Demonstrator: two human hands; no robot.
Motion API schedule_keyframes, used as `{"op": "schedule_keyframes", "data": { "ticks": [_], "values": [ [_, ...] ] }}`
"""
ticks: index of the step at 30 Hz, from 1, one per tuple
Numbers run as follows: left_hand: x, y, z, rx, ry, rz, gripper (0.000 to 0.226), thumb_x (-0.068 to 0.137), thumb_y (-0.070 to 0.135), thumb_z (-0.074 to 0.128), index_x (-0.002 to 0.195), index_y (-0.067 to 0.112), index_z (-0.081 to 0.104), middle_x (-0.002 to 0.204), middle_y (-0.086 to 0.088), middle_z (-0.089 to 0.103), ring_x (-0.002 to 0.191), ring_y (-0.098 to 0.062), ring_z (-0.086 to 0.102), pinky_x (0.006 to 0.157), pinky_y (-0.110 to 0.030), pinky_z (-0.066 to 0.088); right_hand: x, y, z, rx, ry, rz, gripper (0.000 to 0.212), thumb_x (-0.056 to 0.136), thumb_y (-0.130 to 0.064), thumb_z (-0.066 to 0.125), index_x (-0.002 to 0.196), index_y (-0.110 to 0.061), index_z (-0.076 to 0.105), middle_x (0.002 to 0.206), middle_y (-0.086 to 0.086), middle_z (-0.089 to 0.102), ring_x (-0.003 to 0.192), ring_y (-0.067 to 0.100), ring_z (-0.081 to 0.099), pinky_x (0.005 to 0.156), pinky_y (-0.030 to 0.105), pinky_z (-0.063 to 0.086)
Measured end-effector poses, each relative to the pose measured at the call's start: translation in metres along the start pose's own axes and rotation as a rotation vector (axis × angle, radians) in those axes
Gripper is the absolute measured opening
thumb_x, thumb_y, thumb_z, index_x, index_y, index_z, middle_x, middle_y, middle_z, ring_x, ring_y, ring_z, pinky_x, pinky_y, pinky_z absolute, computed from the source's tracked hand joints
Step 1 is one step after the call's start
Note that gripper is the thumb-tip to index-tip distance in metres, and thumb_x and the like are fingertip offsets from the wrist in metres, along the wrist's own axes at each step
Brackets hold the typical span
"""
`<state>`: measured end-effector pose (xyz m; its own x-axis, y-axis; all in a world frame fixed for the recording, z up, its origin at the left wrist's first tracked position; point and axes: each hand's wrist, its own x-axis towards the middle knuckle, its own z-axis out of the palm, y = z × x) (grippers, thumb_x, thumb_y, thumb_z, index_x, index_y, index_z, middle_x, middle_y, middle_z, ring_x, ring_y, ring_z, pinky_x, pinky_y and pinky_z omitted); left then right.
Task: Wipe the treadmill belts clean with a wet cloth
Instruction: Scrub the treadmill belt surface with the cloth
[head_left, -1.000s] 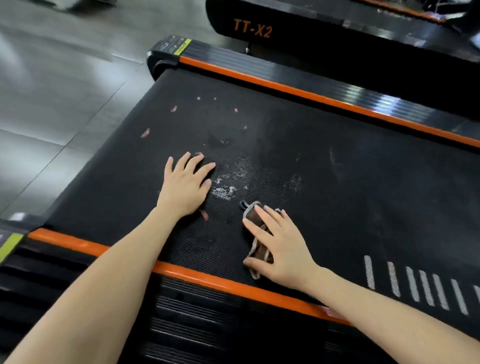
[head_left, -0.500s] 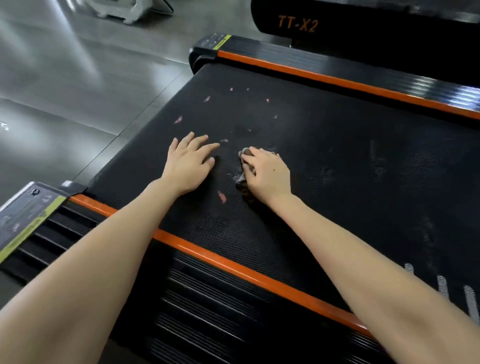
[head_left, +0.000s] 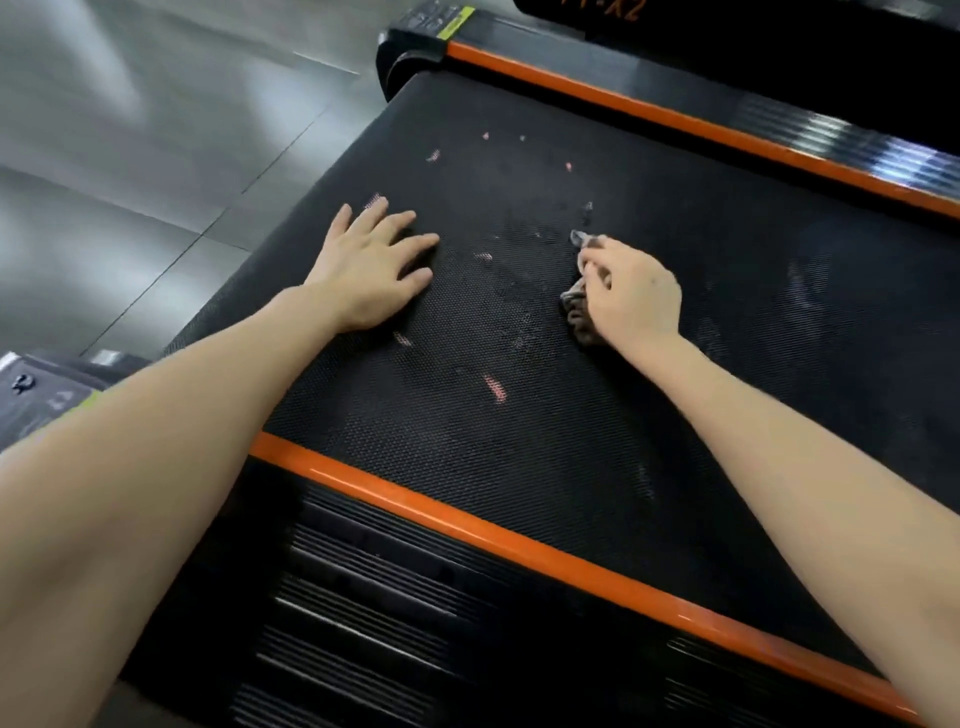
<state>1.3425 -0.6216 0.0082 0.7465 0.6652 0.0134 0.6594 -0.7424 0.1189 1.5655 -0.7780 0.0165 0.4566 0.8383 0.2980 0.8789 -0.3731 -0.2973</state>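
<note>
View: single, head-worn, wide-angle.
Position: above the near rail (head_left: 519, 551), on the person's side of it.
Facing: forward and down across the belt (head_left: 571, 441), rolled so that the rails run diagonally, from lower left to upper right.
Nearness: close. Both forearms enter from the bottom corners, with the left hand (head_left: 371, 270) and right hand (head_left: 631, 291) around mid-frame.
Edges: floor (head_left: 130, 156) at upper left; far rail (head_left: 727, 135) and a second treadmill (head_left: 779, 41) at upper right.

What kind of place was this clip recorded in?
Most likely a gym or fitness room: a black treadmill belt flanked by orange side rails, a second treadmill right behind it, and a glossy grey tiled floor.
</note>
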Motion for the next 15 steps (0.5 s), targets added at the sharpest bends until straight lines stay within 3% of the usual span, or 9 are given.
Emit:
{"op": "schedule_keyframes", "data": {
  "ticks": [4,7,9,12,15],
  "values": [
    [0.03,-0.01,-0.002,-0.014,-0.003,0.043,0.05,0.098,0.046,0.034,0.146,0.032,0.03,0.157,-0.001,0.02,0.146,-0.023,0.002,0.117,-0.045,-0.003,-0.009,-0.009,-0.005,-0.01,0.042,0.056,0.025,0.092,-0.017,0.052,0.108,-0.016,0.07,0.121,0.004,0.065,0.104,0.029,0.059,0.078,0.035,0.047],
    [0.053,-0.012,-0.004,-0.019,0.003,0.062,0.05,0.098,0.046,0.033,0.146,0.032,0.03,0.157,-0.002,0.02,0.146,-0.024,0.003,0.117,-0.047,-0.001,-0.045,-0.027,-0.014,0.005,0.035,-0.06,0.02,0.085,-0.013,0.057,0.097,-0.012,0.073,0.109,0.008,0.069,0.092,0.029,0.063,0.074,0.033,0.047],
    [0.069,-0.008,-0.005,-0.021,0.015,0.086,0.051,0.098,0.046,0.032,0.146,0.031,0.03,0.157,-0.002,0.021,0.146,-0.024,0.004,0.117,-0.047,0.0,-0.073,-0.036,-0.017,0.05,0.013,-0.156,0.023,0.083,-0.015,0.056,0.098,-0.01,0.073,0.111,0.008,0.069,0.097,0.026,0.064,0.085,0.031,0.044],
    [0.082,0.001,-0.003,0.006,0.006,0.148,0.051,0.098,0.046,0.032,0.146,0.029,0.032,0.156,-0.004,0.023,0.146,-0.025,0.005,0.116,-0.05,0.003,-0.112,-0.041,-0.022,0.077,-0.117,-0.206,0.035,0.088,-0.026,0.049,0.112,-0.014,0.07,0.13,0.004,0.06,0.119,0.023,0.057,0.103,0.037,0.041],
    [0.09,0.008,-0.001,0.023,-0.025,0.181,0.051,0.098,0.046,0.03,0.146,0.029,0.032,0.156,-0.004,0.023,0.145,-0.027,0.007,0.116,-0.051,0.003,-0.128,-0.037,-0.031,0.075,-0.151,-0.28,0.034,0.088,-0.026,0.051,0.115,-0.015,0.069,0.135,0.003,0.056,0.126,0.02,0.051,0.107,0.04,0.038]
  ]
}}
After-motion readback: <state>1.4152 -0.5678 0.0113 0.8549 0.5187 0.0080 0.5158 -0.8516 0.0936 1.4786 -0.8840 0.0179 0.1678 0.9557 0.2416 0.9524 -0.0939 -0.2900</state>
